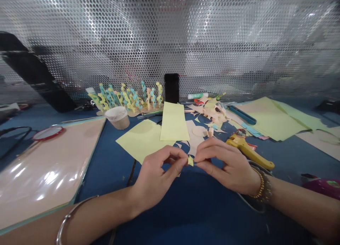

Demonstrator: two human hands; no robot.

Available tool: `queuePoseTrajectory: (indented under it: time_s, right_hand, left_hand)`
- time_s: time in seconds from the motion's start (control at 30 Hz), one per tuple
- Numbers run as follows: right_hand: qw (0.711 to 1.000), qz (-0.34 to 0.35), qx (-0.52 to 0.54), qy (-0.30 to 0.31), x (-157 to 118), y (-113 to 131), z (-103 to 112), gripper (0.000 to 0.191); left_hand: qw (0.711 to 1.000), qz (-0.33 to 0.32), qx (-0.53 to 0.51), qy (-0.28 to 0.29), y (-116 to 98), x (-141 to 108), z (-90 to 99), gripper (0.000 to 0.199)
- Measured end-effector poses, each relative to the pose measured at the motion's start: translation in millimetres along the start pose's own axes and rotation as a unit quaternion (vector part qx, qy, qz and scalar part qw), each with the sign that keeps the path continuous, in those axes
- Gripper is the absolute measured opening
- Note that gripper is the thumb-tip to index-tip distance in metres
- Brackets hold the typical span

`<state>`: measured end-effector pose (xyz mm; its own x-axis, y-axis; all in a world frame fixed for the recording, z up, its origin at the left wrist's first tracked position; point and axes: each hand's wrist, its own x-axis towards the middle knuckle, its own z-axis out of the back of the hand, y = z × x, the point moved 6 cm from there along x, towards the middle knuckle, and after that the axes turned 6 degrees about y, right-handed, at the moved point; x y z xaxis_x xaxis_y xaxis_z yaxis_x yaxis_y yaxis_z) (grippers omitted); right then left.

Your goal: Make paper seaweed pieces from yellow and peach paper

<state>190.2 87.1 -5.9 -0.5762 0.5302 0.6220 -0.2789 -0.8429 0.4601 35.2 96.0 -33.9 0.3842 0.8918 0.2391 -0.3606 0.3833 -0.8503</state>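
A tiny yellow paper piece [190, 160] is held up between my hands, above the blue table [183, 209]. My left hand [156, 174] pinches its left side between thumb and forefinger. On the other side, my right hand [230, 163] has its thumb and fingertips pressed together at the piece's right edge. Beyond my hands lie a yellow paper strip [174, 123] and a yellow sheet [140, 138]. A yellow-handled punch or plier tool [249, 151] rests just past my right hand.
Curled yellow, blue and pink paper strands [127, 98] stand at the back left, behind a white cup [117, 117]. A black phone [171, 88] leans upright at the centre back. Paper scraps [212, 110], a blue cutter [242, 114] and yellow sheets [273, 117] lie right.
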Motion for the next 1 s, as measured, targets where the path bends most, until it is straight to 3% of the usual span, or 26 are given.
queuePoseTrajectory:
  time_s: [0.3,0.5,0.67,1.0]
  right_hand:
    - [0.998,-0.053,-0.024,0.004,-3,-7,-2,0.007]
    - [0.995,-0.099,0.0,0.018,-2,-11,-5,0.007]
    - [0.991,-0.133,0.018,0.019,-3,-11,-8,0.008]
    - [0.981,-0.195,0.02,-0.003,-8,-8,-11,0.006]
  left_hand:
    - [1.0,-0.009,-0.017,0.001,3,-2,-1.6,0.009]
    - [0.997,-0.055,-0.056,-0.019,-1,-1,0.3,0.015]
    - [0.996,-0.067,-0.019,-0.047,-4,-1,4.0,0.004]
    - [0.993,-0.09,0.038,-0.067,-9,-1,8.4,0.004]
